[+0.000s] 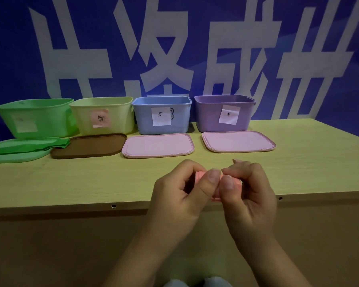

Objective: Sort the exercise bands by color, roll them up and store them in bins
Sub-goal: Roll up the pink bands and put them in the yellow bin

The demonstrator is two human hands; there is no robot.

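Presently held: one pink rolled elastic exercise band (pixel 199 175), mostly hidden between the two hands above the near edge of the pale wooden table (pixel 298 162). The left hand (pixel 180 195) curls its fingers over the roll with the thumb pressed to its front; the right hand (pixel 247 193) pinches the other end between thumb and bent fingers. Both are closed on the band, neither carrying anything else. Judged light, soft and springy, likely to unroll if the pinch slackens, so it is best taken across the roll's width, pressing the loose end down. Along the back of the table, left to right: a green plastic bin (pixel 37 119), a pale yellow plastic bin with a pink label (pixel 104 114), a blue plastic bin with a white label (pixel 162 114), and a purple plastic bin with a white label (pixel 224 112), all open at the top. Before them lie a green lid (pixel 15 156) with a flat green band (pixel 29 149) draped across it, a brown lid (pixel 89 145), and two pink lids (pixel 158 145) (pixel 238 141). The yellow bin seems the fitting destination by its pink label, though its writing is too blurred to read. Bare tabletop lies between hands and lids; the path forward and left looks unobstructed, though the bin rims must be cleared from above.
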